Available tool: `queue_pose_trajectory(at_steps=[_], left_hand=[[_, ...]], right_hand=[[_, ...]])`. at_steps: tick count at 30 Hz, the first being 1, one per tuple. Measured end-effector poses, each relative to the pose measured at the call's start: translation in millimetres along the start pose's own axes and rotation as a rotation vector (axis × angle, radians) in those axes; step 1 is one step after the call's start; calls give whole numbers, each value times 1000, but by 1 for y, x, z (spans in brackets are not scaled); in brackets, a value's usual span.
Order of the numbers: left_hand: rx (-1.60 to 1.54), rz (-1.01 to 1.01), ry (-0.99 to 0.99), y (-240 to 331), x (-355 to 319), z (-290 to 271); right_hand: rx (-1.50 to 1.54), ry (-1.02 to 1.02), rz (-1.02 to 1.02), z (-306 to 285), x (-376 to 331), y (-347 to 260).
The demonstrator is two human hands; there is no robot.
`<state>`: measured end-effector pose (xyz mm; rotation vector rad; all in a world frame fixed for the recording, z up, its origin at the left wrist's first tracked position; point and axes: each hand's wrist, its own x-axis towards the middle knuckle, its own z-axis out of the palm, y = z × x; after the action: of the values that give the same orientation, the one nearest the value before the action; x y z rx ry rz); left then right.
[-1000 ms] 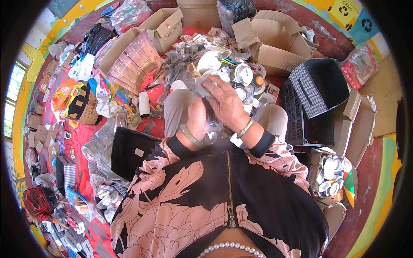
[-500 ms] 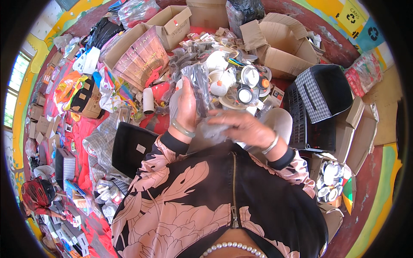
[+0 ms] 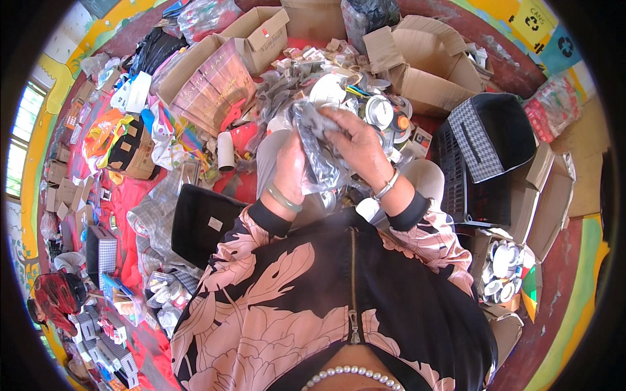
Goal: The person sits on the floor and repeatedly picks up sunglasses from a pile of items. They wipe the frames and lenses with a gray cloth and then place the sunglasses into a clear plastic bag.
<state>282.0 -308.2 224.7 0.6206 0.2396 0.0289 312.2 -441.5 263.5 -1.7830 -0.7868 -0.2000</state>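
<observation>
A crumpled, see-through grey plastic bag (image 3: 324, 166) is held up in front of me, above a heap of small goods. My left hand (image 3: 290, 163) is closed on its left side, with the fingers partly hidden behind the plastic. The fingers of my right hand (image 3: 360, 144) pinch a bunched grey part near the bag's top. Whether anything is inside the bag I cannot make out. Just beyond it lie white round fittings (image 3: 378, 112), a white bowl-like piece (image 3: 327, 90) and more crumpled grey plastic (image 3: 274, 98).
An opened cardboard box (image 3: 433, 91) stands at the back right, beside a black basket with a houndstooth-patterned bin (image 3: 486, 140). To my left are a black bin (image 3: 203, 225) and a white roll (image 3: 225, 150). A carton of white round pieces (image 3: 502, 270) is at right.
My right hand has moved up from below the bag to its top and gripped it there. My left hand has come slightly lower and curled in, and the bag has spread out downward.
</observation>
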Motion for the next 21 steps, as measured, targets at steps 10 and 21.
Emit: queue_pose_trajectory(at_steps=[10, 21], left_hand=[[-64, -14, -134, 3, -2, -4], [-32, 20, -81, -2, 1, 5]], right_hand=[[-243, -258, -136, -26, -40, -4], [-464, 42, -245, -34, 28, -27]])
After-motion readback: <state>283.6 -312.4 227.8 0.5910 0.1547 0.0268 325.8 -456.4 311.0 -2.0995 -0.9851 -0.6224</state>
